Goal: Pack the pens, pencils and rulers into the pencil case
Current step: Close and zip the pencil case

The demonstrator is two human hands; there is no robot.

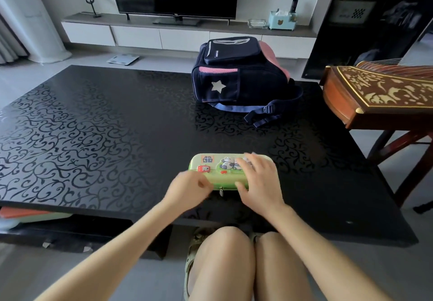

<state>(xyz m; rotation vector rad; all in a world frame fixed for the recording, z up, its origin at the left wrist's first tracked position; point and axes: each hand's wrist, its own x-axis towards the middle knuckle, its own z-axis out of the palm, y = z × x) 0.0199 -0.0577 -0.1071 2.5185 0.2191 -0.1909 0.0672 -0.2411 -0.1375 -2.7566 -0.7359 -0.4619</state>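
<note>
A green pencil case (214, 167) with a panda picture lies closed and flat near the front edge of the black table (105, 125). My right hand (257, 181) rests spread over the case's right half, thumb on its front edge. My left hand (187, 187) is at the case's front left corner, fingers curled near the zipper; it is blurred, so its grip is unclear. A zipper pull (221, 191) hangs at the front edge between my hands. No pens, pencils or rulers are visible.
A dark blue backpack (241, 75) with a star and pink trim stands at the table's far right, straps trailing forward. A carved wooden zither (379, 94) on a stand sits just past the table's right edge. A TV and low cabinet line the back wall.
</note>
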